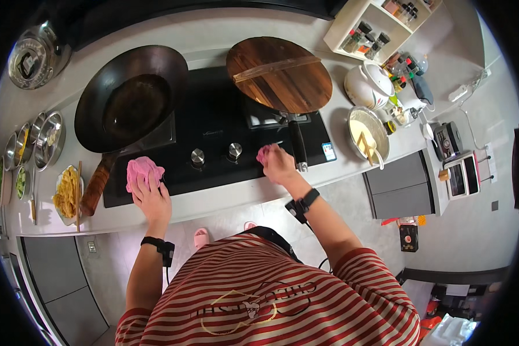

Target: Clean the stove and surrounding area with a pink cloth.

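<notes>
My left hand point(154, 200) holds a bunched pink cloth point(142, 169), its fingers over the cloth at the left front of the black glass cooktop point(216, 162). In my right hand point(280, 166) is a second pink cloth point(264, 154), mostly hidden by the fingers, just left of a black pan handle point(297, 145). Two metal control knobs point(216, 155) lie between the hands. An uncovered dark wok point(134, 104) with a wooden handle point(96, 186) sits on the left burner. A round wooden lid point(281, 80) covers the pan on the right burner.
At left stand a plate of yellow food point(67, 194) with chopsticks point(78, 203) across it and several metal bowls point(48, 140). On the right are a metal bowl of pale batter point(363, 136), a white lidded pot point(369, 85) and a spice rack point(374, 32).
</notes>
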`<state>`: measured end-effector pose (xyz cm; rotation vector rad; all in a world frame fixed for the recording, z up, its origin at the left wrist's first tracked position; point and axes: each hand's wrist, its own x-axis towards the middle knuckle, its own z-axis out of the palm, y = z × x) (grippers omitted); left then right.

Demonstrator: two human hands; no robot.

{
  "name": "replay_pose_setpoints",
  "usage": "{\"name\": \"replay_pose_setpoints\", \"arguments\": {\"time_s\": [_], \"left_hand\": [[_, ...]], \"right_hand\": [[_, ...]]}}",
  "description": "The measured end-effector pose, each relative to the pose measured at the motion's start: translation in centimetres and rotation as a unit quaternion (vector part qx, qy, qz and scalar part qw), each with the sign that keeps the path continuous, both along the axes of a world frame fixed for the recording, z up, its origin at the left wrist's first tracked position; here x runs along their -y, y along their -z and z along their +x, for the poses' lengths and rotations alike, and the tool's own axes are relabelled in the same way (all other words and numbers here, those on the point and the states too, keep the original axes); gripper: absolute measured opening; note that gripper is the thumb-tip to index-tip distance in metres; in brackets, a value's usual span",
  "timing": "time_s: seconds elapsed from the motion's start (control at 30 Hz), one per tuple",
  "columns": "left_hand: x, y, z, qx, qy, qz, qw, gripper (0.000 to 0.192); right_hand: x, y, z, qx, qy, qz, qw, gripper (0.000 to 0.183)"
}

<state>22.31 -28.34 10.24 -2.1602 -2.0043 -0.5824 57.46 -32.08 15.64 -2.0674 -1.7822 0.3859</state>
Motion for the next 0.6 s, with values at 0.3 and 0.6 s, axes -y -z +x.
{"name": "replay_pose_setpoints", "arguments": {"time_s": [0.3, 0.6], "left_hand": [[-0.1, 0.4, 0.0, -0.015, -0.016, -0.022, 1.000, 0.049], [-0.2, 1.2, -0.5, -0.014, -0.009, 0.010, 1.000, 0.050]], "right_hand": [[0.6, 2.2, -0.9, -0.023, -0.045, 0.057, 0.997, 0.013], [3.6, 1.7, -7.9, 0.069, -0.182, 0.071, 0.978, 0.022]]}}
